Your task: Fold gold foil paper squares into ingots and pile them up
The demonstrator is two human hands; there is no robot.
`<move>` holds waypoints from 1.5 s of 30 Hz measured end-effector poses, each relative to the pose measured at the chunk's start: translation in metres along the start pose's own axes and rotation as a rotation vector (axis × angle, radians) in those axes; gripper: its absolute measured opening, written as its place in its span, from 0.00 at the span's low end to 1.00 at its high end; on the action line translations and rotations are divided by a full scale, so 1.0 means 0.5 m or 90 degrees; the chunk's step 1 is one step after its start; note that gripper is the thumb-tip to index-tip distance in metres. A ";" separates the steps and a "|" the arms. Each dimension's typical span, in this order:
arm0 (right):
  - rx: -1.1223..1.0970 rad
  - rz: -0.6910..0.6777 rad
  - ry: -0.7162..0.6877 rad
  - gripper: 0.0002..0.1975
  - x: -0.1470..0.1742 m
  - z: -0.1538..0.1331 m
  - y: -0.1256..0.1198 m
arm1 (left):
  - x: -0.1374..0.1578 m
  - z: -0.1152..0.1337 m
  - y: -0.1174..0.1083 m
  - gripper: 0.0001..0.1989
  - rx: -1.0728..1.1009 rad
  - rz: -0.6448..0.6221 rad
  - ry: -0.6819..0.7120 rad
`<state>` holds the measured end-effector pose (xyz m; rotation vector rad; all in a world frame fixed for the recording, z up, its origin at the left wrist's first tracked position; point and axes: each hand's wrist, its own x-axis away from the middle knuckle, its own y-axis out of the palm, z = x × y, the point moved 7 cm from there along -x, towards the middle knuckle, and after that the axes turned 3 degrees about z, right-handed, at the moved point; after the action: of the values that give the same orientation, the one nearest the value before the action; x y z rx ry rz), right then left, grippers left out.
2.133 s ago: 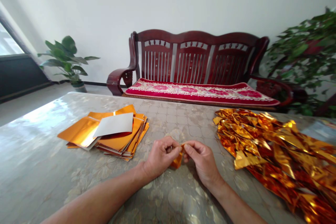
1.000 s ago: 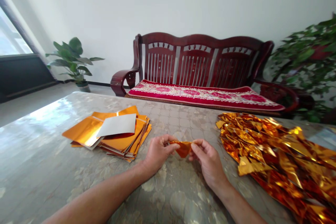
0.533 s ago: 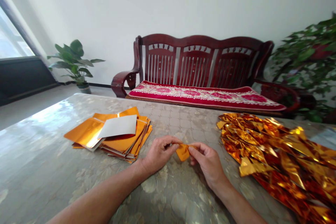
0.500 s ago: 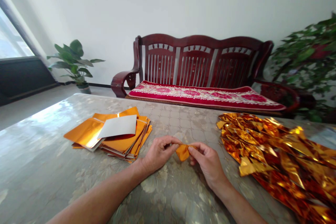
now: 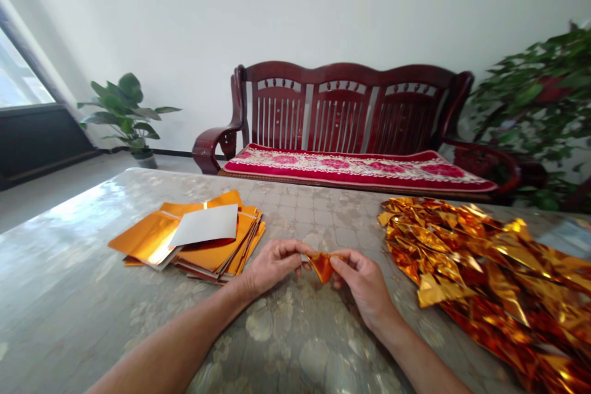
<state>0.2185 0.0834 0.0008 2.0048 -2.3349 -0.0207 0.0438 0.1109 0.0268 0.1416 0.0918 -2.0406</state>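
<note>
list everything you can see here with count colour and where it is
folded foil piece: one, orange-gold, pinched between both hands above the table
flat foil sheets: one stack, orange-gold, table left
white sheet: one, on top of that stack
folded foil pile: one heap, shiny gold, table right
table: one, grey patterned, glossy
bench: one, dark red wood, behind the table
cushion: one, red floral, on the bench seat
plants: two, green, far left and far right
left hand: one, grips the piece's left end
right hand: one, grips its right end

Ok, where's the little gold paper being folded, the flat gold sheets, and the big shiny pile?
folded gold paper (image 5: 322, 263), head view, its middle between the fingertips.
stack of flat sheets (image 5: 217, 252), head view, orange top sheet.
pile of folded pieces (image 5: 466, 252), head view, pile's middle.
</note>
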 end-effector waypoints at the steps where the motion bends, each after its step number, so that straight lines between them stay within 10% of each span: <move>1: -0.003 0.000 0.000 0.17 0.000 0.000 0.000 | -0.001 -0.004 0.001 0.15 0.005 -0.002 0.005; 24: 0.133 -0.018 -0.066 0.14 -0.016 0.014 -0.009 | -0.011 -0.038 -0.032 0.07 -0.195 0.165 0.015; 45: 0.382 0.024 -0.323 0.12 0.001 -0.040 -0.028 | -0.007 -0.027 -0.021 0.01 -0.290 0.135 0.105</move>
<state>0.2334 0.0814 0.0200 2.4465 -2.9681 0.2261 0.0367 0.1203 0.0138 0.0313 0.6139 -1.7465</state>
